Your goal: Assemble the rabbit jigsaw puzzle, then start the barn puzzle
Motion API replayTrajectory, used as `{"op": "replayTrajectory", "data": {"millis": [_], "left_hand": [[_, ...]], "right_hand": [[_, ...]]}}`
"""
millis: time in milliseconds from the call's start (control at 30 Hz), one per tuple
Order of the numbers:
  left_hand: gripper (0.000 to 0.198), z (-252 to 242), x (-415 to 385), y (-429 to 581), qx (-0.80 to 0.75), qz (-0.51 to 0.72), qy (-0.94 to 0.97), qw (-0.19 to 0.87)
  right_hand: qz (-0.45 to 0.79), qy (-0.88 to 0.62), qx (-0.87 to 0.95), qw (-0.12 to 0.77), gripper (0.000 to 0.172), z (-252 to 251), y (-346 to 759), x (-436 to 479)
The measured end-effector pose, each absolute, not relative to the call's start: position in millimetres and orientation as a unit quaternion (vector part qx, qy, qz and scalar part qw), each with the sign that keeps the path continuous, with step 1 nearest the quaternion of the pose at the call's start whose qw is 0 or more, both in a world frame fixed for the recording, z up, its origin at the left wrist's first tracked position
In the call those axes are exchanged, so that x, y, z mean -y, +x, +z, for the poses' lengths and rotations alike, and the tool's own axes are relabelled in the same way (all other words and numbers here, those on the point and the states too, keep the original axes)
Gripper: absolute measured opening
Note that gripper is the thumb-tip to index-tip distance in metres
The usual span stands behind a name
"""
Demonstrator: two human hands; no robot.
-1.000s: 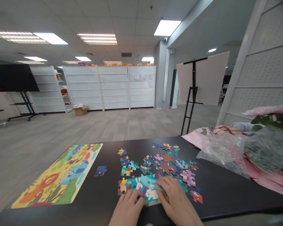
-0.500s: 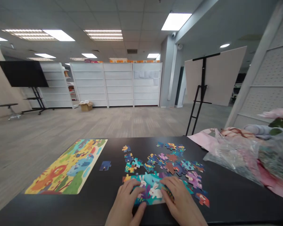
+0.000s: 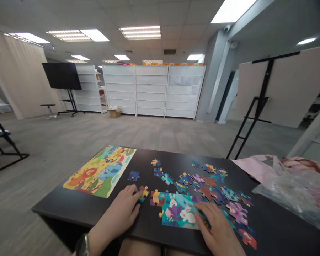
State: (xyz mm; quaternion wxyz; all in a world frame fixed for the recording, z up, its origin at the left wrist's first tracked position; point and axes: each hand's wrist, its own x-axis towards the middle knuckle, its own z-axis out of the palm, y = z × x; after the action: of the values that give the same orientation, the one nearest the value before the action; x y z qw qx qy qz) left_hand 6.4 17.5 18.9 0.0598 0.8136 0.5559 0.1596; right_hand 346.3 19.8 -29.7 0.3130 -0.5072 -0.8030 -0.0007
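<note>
A partly joined jigsaw section point(image 3: 177, 210) with white rabbits on teal lies on the black table point(image 3: 149, 227) near its front edge. My right hand point(image 3: 218, 229) rests flat on that section's right edge, fingers stretched out. My left hand point(image 3: 121, 211) is to the left of the section, its fingertips pinched on a loose orange and green piece point(image 3: 143, 192). Several loose pieces point(image 3: 208, 185) are scattered behind and to the right of the section. A single blue piece point(image 3: 133, 175) lies alone further left.
A colourful picture sheet point(image 3: 101, 170) lies on the table's left part. Clear plastic bags and pink cloth point(image 3: 293, 185) fill the right side. An easel with a board point(image 3: 258, 103) stands behind the table. White shelves, a boxed carton and a black screen on a stand are far back.
My left hand has left the joined section, moved left and taken hold of a loose piece. The view has turned to the left. My right hand stays on the section.
</note>
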Motion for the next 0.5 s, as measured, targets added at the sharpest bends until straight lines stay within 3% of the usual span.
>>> {"op": "replayTrajectory", "data": {"millis": [100, 200, 300, 367, 500], "left_hand": [[0.029, 9, 16, 0, -0.544, 0.182, 0.814, 0.091], [0.042, -9, 33, -1, -0.492, 0.232, 0.835, 0.078], [0.036, -23, 32, 0, -0.472, 0.265, 0.838, 0.074], [0.03, -26, 25, 2, -0.469, 0.259, 0.836, 0.12], [0.035, -18, 13, 9, -0.48, 0.235, 0.818, 0.211]], "right_hand": [[0.011, -0.518, 0.798, 0.306, 0.023, -27, 344, -18], [0.014, -0.52, 0.798, 0.305, 0.023, -26, 343, -17], [0.008, -0.519, 0.797, 0.308, 0.023, -25, 342, -17], [0.003, -0.516, 0.797, 0.313, 0.023, -25, 342, -16], [-0.001, -0.513, 0.795, 0.322, 0.022, -23, 342, -16]]}}
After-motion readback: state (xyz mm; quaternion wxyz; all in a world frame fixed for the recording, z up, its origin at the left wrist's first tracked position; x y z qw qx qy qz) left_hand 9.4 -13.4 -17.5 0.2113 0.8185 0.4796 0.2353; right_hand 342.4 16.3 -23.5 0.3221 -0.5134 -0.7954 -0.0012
